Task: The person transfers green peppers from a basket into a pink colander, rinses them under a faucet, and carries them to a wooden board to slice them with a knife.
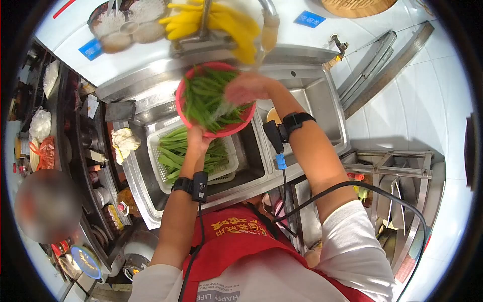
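A red basin (179, 103) full of green pods or beans (206, 98) is held over the sink. My left hand (198, 138) grips its near rim, the thumb at the edge. My right hand (246, 88) is at the basin's right side, blurred by motion, with water running beside it; its fingers cannot be made out clearly. Below the basin, a white perforated basket (155, 156) with cut green vegetables (173, 151) sits in the left sink bowl.
The faucet (270, 25) arches above, near yellow gloves (231, 25). A steel double sink (259, 176) surrounds the basket. A cloth (124, 143) lies on its left edge. Shelves with goods stand left; a metal rack (387, 163) stands right. Cables hang from both wrists.
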`<state>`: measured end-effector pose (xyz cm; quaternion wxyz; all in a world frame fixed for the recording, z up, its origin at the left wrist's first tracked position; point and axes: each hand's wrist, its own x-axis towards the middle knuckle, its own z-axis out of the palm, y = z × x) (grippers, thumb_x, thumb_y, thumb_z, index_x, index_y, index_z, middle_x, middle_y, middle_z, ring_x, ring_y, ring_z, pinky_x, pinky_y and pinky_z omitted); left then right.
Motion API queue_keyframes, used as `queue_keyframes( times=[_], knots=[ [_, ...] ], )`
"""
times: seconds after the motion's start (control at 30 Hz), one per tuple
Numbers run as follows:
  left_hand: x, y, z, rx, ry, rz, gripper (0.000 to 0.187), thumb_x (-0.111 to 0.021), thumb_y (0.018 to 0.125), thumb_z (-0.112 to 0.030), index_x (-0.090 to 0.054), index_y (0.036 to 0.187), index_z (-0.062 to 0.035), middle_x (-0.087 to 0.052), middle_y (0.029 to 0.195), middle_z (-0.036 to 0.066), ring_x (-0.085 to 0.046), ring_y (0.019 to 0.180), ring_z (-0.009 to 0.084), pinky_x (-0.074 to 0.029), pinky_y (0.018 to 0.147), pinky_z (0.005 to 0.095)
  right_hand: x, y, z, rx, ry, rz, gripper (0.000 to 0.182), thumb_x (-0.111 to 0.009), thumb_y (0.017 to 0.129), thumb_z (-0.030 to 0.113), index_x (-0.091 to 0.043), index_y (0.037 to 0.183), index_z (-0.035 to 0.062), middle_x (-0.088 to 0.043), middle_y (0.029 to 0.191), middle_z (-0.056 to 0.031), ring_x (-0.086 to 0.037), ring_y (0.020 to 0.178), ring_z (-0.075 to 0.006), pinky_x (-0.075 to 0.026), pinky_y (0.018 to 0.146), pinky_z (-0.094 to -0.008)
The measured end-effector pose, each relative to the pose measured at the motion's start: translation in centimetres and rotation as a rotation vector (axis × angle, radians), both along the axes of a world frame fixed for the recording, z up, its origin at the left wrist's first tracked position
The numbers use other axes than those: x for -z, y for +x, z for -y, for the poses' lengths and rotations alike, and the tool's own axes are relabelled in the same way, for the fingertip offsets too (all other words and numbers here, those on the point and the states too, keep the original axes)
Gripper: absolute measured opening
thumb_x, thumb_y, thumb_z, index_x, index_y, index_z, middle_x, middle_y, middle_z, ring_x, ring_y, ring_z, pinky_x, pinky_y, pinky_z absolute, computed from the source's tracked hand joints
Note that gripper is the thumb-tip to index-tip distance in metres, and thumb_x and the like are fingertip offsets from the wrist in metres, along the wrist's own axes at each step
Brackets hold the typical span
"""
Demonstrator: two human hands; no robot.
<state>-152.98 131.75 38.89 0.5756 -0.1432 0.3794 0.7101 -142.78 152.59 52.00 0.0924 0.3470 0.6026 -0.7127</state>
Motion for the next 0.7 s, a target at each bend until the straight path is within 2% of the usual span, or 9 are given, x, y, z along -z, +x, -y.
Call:
queue_keyframes(
  times=[0.07,0.13,0.17,0.23,0.37,0.43,0.57,0.63,0.7],
  knots=[
    [1.6,-0.2,0.0,-0.005,-0.017,0.009,0.034,-0.032,0.074,0.006,-0.046,0.105,-0.0001,-0.052,0.101,0.014,-0.055,0.095,0.0335,-0.043,0.085,0.0627,2.0,0.3,-2.2,0.021,0.104,0.03,0.019,-0.053,0.085,0.018,-0.061,0.086,0.0014,-0.061,0.082,-0.0064,-0.061,0.074,-0.0175,-0.051,0.064,-0.034],
    [1.6,-0.2,-0.1,-0.01,-0.032,0.02,0.038,-0.033,0.074,0.006,-0.047,0.108,0.0006,-0.053,0.105,0.015,-0.055,0.098,0.0338,-0.043,0.085,0.0626,2.9,0.6,-3.8,0.116,0.336,0.088,0.028,-0.057,0.085,0.024,-0.061,0.099,-0.0004,-0.063,0.098,-0.0136,-0.062,0.088,-0.0239,-0.051,0.08,-0.0363],
    [0.9,0.0,-0.1,-0.029,-0.072,0.023,0.039,-0.033,0.073,0.006,-0.047,0.11,0.0006,-0.053,0.105,0.015,-0.055,0.098,0.0342,-0.043,0.085,0.0622,1.7,0.5,-2.6,0.119,0.334,0.086,0.028,-0.057,0.085,0.024,-0.061,0.099,-0.0004,-0.063,0.098,-0.0136,-0.062,0.088,-0.0239,-0.051,0.08,-0.0363],
    [0.8,0.0,-0.2,-0.046,-0.112,0.025,0.041,-0.033,0.073,0.006,-0.047,0.112,0.0007,-0.054,0.106,0.016,-0.055,0.099,0.0346,-0.043,0.085,0.0617,-2.0,0.0,0.9,0.093,-0.046,0.04,0.023,-0.056,0.083,0.02,-0.061,0.093,-0.0012,-0.063,0.089,-0.0116,-0.062,0.08,-0.0224,-0.051,0.07,-0.0366],
    [1.5,-0.1,-0.3,-0.004,-0.086,0.007,0.041,-0.032,0.074,0.007,-0.047,0.112,0.0004,-0.054,0.108,0.017,-0.055,0.102,0.0354,-0.041,0.087,0.0622,0.1,0.3,-0.1,-0.001,-0.111,0.046,0.023,-0.055,0.083,0.019,-0.061,0.092,-0.0016,-0.063,0.086,-0.012,-0.062,0.079,-0.0227,-0.051,0.069,-0.0378],
    [1.4,-0.1,-0.5,-0.011,-0.136,-0.014,0.042,-0.032,0.074,0.008,-0.046,0.113,0.0004,-0.053,0.11,0.017,-0.054,0.103,0.036,-0.041,0.088,0.0624,5.9,0.8,-3.9,0.174,0.202,-0.163,0.024,-0.058,0.081,0.019,-0.061,0.091,-0.002,-0.063,0.084,-0.0123,-0.061,0.075,-0.0225,-0.05,0.067,-0.0369],
    [0.1,0.1,-0.3,-0.011,-0.02,-0.015,0.047,-0.031,0.074,0.009,-0.042,0.119,0.0005,-0.051,0.115,0.018,-0.053,0.106,0.0366,-0.04,0.09,0.0619,1.5,0.0,-0.8,0.24,0.18,-0.093,0.021,-0.058,0.081,0.019,-0.061,0.089,-0.0007,-0.062,0.082,-0.0104,-0.06,0.072,-0.02,-0.049,0.063,-0.0327],
    [-0.6,0.1,-0.3,-0.003,-0.057,-0.012,0.049,-0.03,0.073,0.01,-0.041,0.121,0.0006,-0.05,0.115,0.018,-0.053,0.107,0.0368,-0.041,0.091,0.0613,-2.0,0.1,1.8,0.144,-0.211,-0.105,0.018,-0.057,0.08,0.018,-0.06,0.084,0.0003,-0.059,0.074,-0.0066,-0.055,0.064,-0.0168,-0.044,0.054,-0.0305],
    [-0.5,0.0,-0.3,-0.014,-0.071,0.015,0.05,-0.03,0.073,0.01,-0.04,0.121,0.0007,-0.05,0.116,0.018,-0.052,0.107,0.0367,-0.042,0.091,0.0598,3.2,0.6,-1.7,0.141,-0.056,-0.136,0.018,-0.057,0.082,0.018,-0.06,0.085,0.0007,-0.059,0.076,-0.0071,-0.056,0.066,-0.0168,-0.045,0.056,-0.0302]
  ],
)
